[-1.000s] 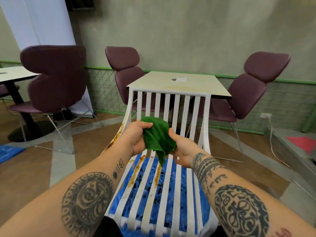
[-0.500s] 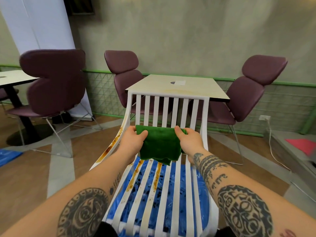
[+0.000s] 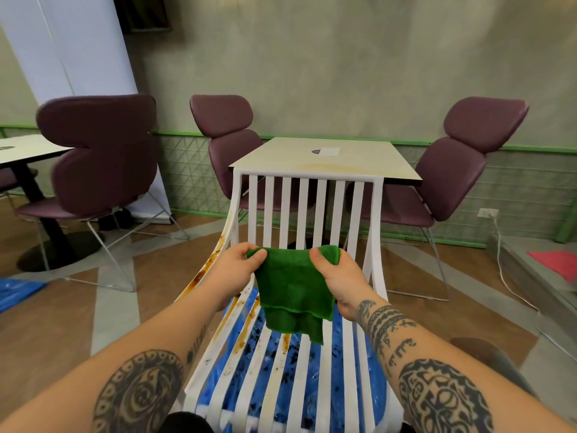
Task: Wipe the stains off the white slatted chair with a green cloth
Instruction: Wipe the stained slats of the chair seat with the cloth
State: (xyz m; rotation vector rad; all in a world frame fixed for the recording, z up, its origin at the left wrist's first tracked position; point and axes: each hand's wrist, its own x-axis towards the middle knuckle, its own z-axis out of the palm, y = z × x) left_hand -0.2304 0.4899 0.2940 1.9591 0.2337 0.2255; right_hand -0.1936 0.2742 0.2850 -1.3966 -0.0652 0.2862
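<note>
The white slatted chair (image 3: 321, 210) stands right in front of me, its back towards the table. Brown-orange stains (image 3: 208, 267) run down its left side rail and over the left seat slats. A green cloth (image 3: 293, 292) hangs folded above the seat, held by its top corners. My left hand (image 3: 234, 270) pinches the left corner and my right hand (image 3: 340, 276) pinches the right corner. The cloth's lower edge dangles just above the slats.
A square pale table (image 3: 324, 157) stands behind the chair, with purple padded chairs (image 3: 462, 170) at its right, back (image 3: 228, 139) and left (image 3: 100, 154). Blue plastic sheet (image 3: 337, 398) lies under the white chair. A white cable (image 3: 502, 270) trails over the floor at right.
The cloth went from a bunch between my hands to spread out and hanging flat by its top corners. My hands moved apart and slightly up.
</note>
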